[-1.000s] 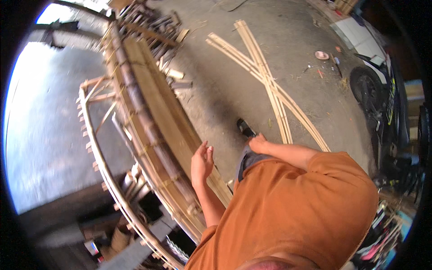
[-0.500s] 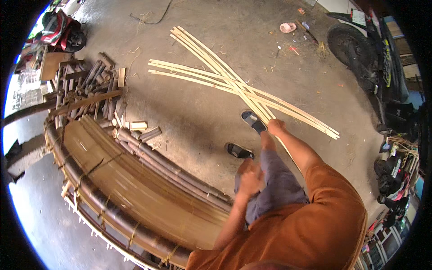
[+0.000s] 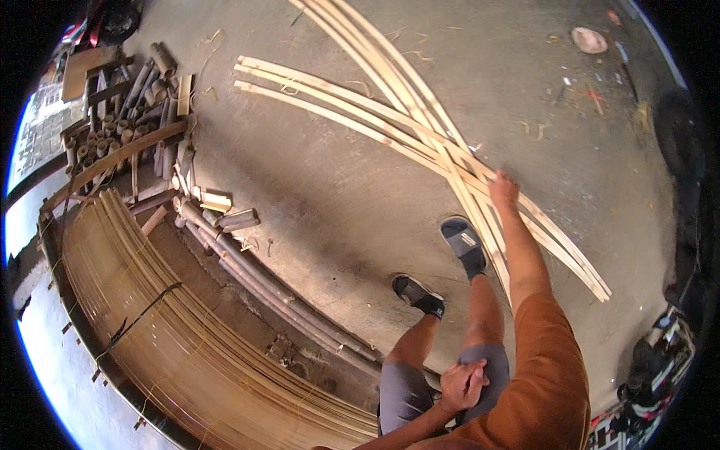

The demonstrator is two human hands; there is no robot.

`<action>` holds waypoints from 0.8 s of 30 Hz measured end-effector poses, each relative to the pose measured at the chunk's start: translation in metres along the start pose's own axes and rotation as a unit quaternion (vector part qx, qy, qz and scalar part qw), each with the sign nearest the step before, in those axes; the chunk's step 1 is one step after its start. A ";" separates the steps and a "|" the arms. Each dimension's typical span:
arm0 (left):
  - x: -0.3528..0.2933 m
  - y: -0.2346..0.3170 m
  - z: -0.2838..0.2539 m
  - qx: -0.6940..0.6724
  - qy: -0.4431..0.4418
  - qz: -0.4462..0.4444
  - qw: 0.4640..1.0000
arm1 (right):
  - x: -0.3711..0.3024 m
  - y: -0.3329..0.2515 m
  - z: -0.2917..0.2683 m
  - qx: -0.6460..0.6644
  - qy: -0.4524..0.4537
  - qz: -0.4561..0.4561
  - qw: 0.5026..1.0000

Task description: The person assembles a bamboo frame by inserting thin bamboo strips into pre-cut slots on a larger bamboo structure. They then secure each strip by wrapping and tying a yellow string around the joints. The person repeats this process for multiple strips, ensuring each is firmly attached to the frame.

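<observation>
Long pale bamboo strips (image 3: 405,124) lie on the floor in two bundles that cross each other. My right hand (image 3: 504,189) reaches down to the bundle running left to right, its fingers closed around a strip at the upper edge, just past the crossing. The other bundle (image 3: 480,214) passes beside my right foot. Over my thighs hangs my left hand (image 3: 463,384), loosely bent with its fingers apart and nothing visible in it.
At the left stands a bamboo rack (image 3: 180,330) full of long thin slats. Thick bamboo poles (image 3: 277,285) lie alongside it, and a pile of cut bamboo pieces (image 3: 127,127) fills its far end. Sandals (image 3: 465,244) are on my feet. Parked motorbikes show at the edges.
My right hand has moved from the steeper bundle to the flatter one. My left hand has come lower and closer to my body. The view has shifted, bringing the strips nearer.
</observation>
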State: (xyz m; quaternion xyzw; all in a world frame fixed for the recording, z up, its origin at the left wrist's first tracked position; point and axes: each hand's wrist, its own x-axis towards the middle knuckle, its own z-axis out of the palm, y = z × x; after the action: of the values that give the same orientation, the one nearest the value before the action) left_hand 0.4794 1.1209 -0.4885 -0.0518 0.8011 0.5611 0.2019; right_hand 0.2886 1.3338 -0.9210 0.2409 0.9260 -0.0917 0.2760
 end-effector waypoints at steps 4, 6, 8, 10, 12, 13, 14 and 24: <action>0.000 -0.009 -0.004 0.005 -0.010 -0.034 0.999 | 0.014 0.021 0.014 -0.030 0.036 -0.057 0.997; 0.006 -0.008 -0.008 -0.007 -0.008 -0.036 0.999 | 0.011 0.020 0.003 -0.054 0.029 -0.098 0.993; 0.009 -0.003 -0.010 -0.005 -0.008 -0.053 0.999 | 0.001 0.003 -0.026 -0.041 0.041 -0.133 0.989; 0.009 -0.002 -0.017 0.001 -0.030 -0.079 0.996 | -0.013 0.000 -0.059 -0.041 0.101 -0.195 0.975; 0.009 0.001 -0.020 0.001 -0.024 -0.092 0.995 | -0.034 -0.016 -0.087 0.093 0.048 -0.157 0.982; 0.010 0.003 -0.019 0.001 -0.014 -0.097 0.995 | -0.046 -0.031 -0.108 0.160 0.021 -0.146 0.976; 0.007 0.009 -0.018 -0.014 -0.006 -0.147 0.989 | -0.068 -0.054 -0.140 0.196 0.055 -0.201 0.958; -0.044 0.062 -0.062 -0.067 0.016 -0.189 0.980 | -0.337 -0.257 -0.524 0.381 0.101 -0.452 0.800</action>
State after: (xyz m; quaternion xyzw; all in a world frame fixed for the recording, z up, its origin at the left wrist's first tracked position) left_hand 0.4837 1.0805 -0.3993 -0.2247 0.7406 0.5643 0.2873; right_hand 0.1626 1.1362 -0.2890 -0.1118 0.8429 -0.5263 -0.0059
